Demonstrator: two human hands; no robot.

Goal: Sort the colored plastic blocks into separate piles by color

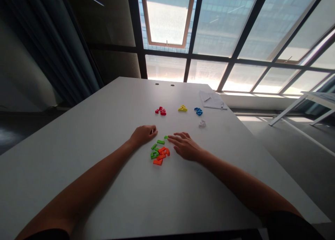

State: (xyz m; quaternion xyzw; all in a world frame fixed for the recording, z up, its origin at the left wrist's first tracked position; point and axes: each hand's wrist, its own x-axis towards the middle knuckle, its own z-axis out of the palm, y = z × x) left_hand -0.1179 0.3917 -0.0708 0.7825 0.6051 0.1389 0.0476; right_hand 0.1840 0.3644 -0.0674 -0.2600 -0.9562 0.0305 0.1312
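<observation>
My left hand (143,134) rests on the white table (110,193) with its fingers curled in, and no block shows in it. Across from it, my right hand (185,146) lies palm down with fingers apart. Its fingertips are at a small green block (166,137), seemingly touching it. Between my hands, a longer green block (160,142) lies by itself. Nearer to me, several more green blocks (154,155) lie against a loose heap of orange blocks (161,156).
Farther back sit small groups of red blocks (162,111), yellow blocks (182,108), blue blocks (198,111) and whitish clear pieces (202,124). Paper sheets (213,99) with pens lie near the right edge. A white table (320,96) stands at far right.
</observation>
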